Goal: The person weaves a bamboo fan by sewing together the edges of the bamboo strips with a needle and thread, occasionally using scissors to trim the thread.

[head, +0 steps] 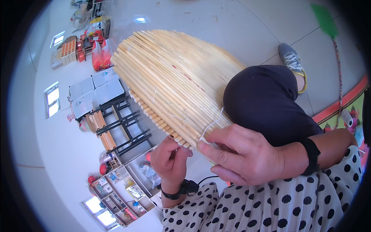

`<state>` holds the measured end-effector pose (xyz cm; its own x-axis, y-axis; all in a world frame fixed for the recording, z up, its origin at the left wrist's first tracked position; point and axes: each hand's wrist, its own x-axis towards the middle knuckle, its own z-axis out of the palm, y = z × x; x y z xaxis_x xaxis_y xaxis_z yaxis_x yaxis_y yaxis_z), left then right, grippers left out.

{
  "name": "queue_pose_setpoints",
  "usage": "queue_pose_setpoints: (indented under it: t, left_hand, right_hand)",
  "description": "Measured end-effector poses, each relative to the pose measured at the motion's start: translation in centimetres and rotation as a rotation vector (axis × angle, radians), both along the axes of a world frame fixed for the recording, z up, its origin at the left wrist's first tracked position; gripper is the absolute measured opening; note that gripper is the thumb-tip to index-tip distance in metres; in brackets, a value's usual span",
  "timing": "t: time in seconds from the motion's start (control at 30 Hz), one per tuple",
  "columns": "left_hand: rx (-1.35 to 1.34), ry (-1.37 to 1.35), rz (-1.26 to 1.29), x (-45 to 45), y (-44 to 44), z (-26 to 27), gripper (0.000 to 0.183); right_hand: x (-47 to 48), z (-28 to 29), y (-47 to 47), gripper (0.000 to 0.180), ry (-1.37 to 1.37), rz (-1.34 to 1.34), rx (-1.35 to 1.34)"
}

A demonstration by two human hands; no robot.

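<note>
A mat of pale, peeled sticks [179, 78] bound with white thread slopes across the view and rests against my bent knee [255, 98]. A second layer of stick ends [153, 116] shows beneath its left edge. My right hand [243, 156] grips the mat's near edge, with the fingertips by a loose white string [213, 123] that curves over the sticks. My left hand [171, 161] is at the near corner, its curled fingers touching the lower stick ends. Whether it pinches a thread there is hidden.
A black metal frame [124, 127], white cabinets [98, 90] and a shelf unit [116, 197] line the left side. Red-and-white bags [101, 55] stand farther back. My shoe [291, 59] rests on the tiled floor [261, 26], near a green fly swatter [326, 21] at the right.
</note>
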<state>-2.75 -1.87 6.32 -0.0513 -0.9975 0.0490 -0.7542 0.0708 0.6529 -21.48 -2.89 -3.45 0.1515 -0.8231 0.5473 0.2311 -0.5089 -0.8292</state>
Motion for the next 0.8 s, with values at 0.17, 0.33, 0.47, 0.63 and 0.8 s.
queue_pose_setpoints:
  t: [0.17,0.33,0.47,0.63,0.8]
  left_hand:
    - [0.002,-0.064,-0.029,-0.5,-0.3,0.6,0.009]
    - [-0.096,-0.149,-0.194,-0.2,-1.8,0.7,0.01]
    - [0.014,-0.1,-0.176,0.0,-1.8,1.0,0.011]
    - [0.023,-0.084,-0.263,0.4,-2.4,1.1,0.011]
    - [0.008,0.005,-0.279,0.9,-2.6,0.6,0.014]
  right_hand:
    - [-0.8,0.7,-0.4,0.052,0.018,0.044,0.024]
    - [-0.9,1.0,-0.7,0.05,0.034,0.03,0.006]
    - [-1.1,1.7,-0.8,0.048,0.152,0.004,-0.023]
    - [-1.4,3.6,-1.3,0.042,0.314,-0.016,-0.02]
    - [0.2,5.6,-0.7,0.028,0.522,-0.212,0.059]
